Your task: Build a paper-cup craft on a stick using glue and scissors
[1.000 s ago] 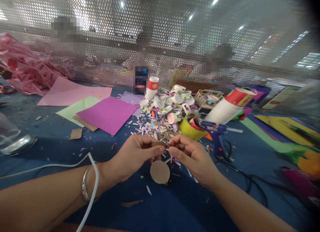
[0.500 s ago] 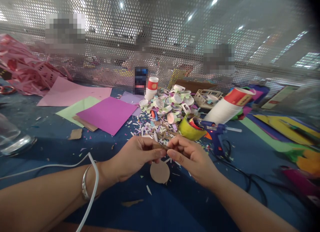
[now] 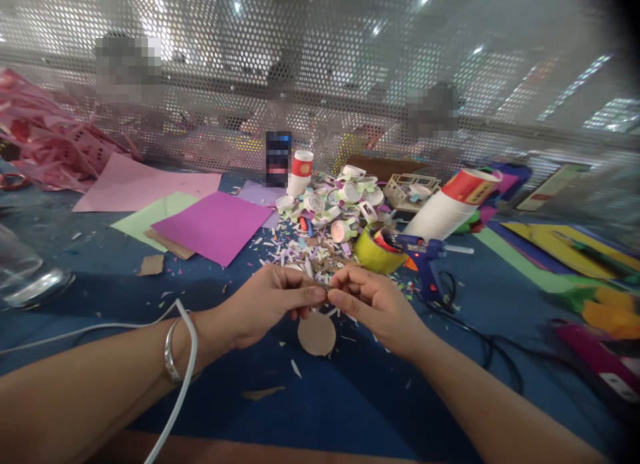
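Observation:
My left hand [image 3: 267, 304] and my right hand [image 3: 373, 304] meet over the blue table [image 3: 350, 411], both pinching one small brown cardboard strip [image 3: 320, 285] between fingertips. A round cardboard disc [image 3: 317, 333] lies on the table just below the hands. A silver bangle [image 3: 171, 352] is on my left wrist, and a white cable [image 3: 183, 377] runs across that forearm.
A blue glue gun [image 3: 425, 257] with its black cord lies right of the hands, beside a yellow tape roll [image 3: 376, 254] and a stack of paper cups [image 3: 453, 207]. Paper scraps and small cups [image 3: 330, 211] pile behind. Coloured sheets [image 3: 215, 225] lie left; a glass [image 3: 23, 277] stands far left.
Both hands stay pinched on the strip and have shifted slightly up and left in the view as the head moved; the fingers have worked the strip a little.

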A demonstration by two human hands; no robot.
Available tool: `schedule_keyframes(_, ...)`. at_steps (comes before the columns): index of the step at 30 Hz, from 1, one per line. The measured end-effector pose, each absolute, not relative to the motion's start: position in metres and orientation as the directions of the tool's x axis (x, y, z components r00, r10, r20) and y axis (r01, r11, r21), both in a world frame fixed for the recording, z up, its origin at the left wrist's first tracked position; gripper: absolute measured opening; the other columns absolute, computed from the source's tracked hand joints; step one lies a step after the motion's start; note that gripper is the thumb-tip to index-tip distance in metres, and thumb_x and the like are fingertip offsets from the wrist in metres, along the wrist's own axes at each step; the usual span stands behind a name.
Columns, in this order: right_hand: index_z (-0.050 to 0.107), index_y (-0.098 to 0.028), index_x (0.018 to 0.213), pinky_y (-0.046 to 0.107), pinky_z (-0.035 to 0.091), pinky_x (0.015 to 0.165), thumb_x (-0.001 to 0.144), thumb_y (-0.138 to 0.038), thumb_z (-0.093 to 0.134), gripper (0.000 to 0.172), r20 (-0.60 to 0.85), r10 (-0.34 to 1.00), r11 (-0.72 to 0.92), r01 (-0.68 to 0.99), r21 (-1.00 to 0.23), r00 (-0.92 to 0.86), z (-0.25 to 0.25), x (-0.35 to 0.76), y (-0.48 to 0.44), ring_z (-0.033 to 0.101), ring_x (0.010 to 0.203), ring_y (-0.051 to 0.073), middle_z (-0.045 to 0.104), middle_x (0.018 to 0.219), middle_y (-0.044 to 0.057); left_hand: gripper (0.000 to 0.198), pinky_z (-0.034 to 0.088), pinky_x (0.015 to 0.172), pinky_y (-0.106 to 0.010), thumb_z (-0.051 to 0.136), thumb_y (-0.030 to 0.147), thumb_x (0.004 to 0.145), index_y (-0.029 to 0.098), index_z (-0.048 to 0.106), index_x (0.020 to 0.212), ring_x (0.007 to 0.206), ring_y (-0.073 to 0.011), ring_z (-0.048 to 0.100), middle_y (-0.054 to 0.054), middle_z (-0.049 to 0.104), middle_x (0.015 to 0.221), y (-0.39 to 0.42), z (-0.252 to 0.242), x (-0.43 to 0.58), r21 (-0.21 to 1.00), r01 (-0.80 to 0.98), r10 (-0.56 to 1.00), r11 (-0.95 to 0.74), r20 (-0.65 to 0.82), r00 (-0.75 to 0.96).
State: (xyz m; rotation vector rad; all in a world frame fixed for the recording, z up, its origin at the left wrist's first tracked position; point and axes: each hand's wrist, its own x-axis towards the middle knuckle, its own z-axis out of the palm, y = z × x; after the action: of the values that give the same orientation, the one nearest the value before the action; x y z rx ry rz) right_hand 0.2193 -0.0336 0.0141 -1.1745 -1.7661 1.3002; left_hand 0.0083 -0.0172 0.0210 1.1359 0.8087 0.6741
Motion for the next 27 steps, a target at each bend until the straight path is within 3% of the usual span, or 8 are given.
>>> schedule_keyframes(14, 0.058, -0.020, 0.090, 0.025, 0.040, 0.060, 0.093, -0.057, 0.063, 0.037, -0.036, 0.908, 0.107, 0.314, -0.943, -0.418, 0.0125, 0.2180, -0.0349, 0.051, 0.067, 0.012, 0.060, 0.078, 0.000, 0.029, 0.029, 0.055, -0.024, 0.086, 0.035, 0.068, 0.015, 0.066, 0.062, 0.055, -0.0074, 0.044, 0.005, 0.054, 0.057, -0.0174, 0.0240, 0.0082, 0.950, 0.005, 0.795, 0.313, -0.266, 0.545)
schedule_keyframes(22, 0.059, -0.019, 0.090, 0.025, 0.034, 0.056, 0.092, -0.058, 0.064, 0.040, -0.028, 0.913, 0.126, 0.346, -0.930, -0.406, 0.0134, 0.2198, -0.0324, 0.043, 0.062, 0.010, 0.053, 0.074, -0.002, 0.024, 0.033, 0.058, -0.024, 0.087, 0.033, 0.068, 0.014, 0.072, 0.066, 0.059, -0.0083, 0.048, 0.003, 0.059, 0.063, -0.0178, 0.0187, 0.0097, 0.951, -0.046, 0.827, 0.307, -0.242, 0.508)
schedule_keyframes(27, 0.059, -0.020, 0.090, 0.025, 0.036, 0.056, 0.094, -0.059, 0.062, 0.039, -0.029, 0.906, 0.137, 0.359, -0.923, -0.421, 0.0119, 0.2215, -0.0318, 0.045, 0.064, 0.011, 0.055, 0.077, -0.001, 0.024, 0.036, 0.060, -0.024, 0.088, 0.033, 0.068, 0.015, 0.071, 0.065, 0.059, -0.0087, 0.047, 0.003, 0.058, 0.061, -0.0173, 0.0187, 0.0100, 0.956, -0.048, 0.826, 0.291, -0.225, 0.517)
